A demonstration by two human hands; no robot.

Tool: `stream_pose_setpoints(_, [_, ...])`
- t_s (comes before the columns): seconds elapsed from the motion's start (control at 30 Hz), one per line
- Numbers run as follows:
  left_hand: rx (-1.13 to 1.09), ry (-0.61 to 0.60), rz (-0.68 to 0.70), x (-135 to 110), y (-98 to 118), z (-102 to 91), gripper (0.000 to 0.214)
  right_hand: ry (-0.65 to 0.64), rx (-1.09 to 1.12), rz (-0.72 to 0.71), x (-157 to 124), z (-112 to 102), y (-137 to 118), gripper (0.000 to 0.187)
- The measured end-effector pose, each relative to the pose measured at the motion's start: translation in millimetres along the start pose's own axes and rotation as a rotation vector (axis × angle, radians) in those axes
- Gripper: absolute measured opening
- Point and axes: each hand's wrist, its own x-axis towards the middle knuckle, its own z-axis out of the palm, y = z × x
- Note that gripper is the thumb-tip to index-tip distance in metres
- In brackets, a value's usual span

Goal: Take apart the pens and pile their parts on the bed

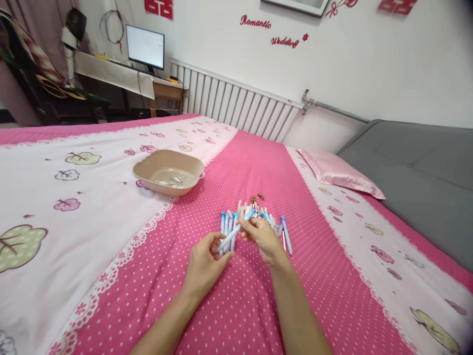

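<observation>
A pile of several white and blue pens (258,219) lies on the pink dotted bedspread (229,305). My left hand (205,264) and my right hand (263,237) hold one pen (236,230) between them, just above the pile. The left fingers pinch its lower end. The right fingers are closed round its upper part. A few small brown bits (257,198) lie just beyond the pile.
A beige plastic basin (168,171) with small clear bits inside sits to the far left. A pink pillow (338,172) and a grey sofa (417,172) are to the right. A white radiator (236,103) and a desk with a monitor (145,47) stand behind.
</observation>
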Motion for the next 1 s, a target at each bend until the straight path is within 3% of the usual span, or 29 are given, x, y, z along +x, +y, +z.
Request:
stream_pose_setpoints(0.13, [-0.042,-0.007,-0.079,-0.6,3.0,-3.1,0.024,0.025,-0.026,-0.009,-0.5,3.1,-1.0,0.04])
stream_pose_setpoints(0.27, [0.048,-0.075,-0.029,-1.3,2.3,-3.0,0.041,0.041,-0.081,-0.07,1.0,1.3,0.5,0.04])
stream_pose_setpoints(0.43, [-0.247,-0.171,-0.145,-0.4,-2.8,-0.4,0.052,-0.026,0.008,-0.065,0.1,-0.7,-0.7,0.037])
stream_pose_setpoints(0.73, [-0.26,0.086,-0.042,1.1,3.8,-2.2,0.035,-0.023,0.189,0.001,-3.3,6.3,-4.5,0.037])
stream_pose_setpoints(0.83, [-0.226,0.065,-0.018,0.7,4.8,-4.3,0.024,-0.041,0.221,0.009,-4.5,6.0,-5.3,0.036])
stream_pose_setpoints(1.0, [-0.147,0.017,-0.121,0.8,2.1,-6.2,0.043,-0.053,0.259,-0.005,-6.5,4.7,-7.1,0.032])
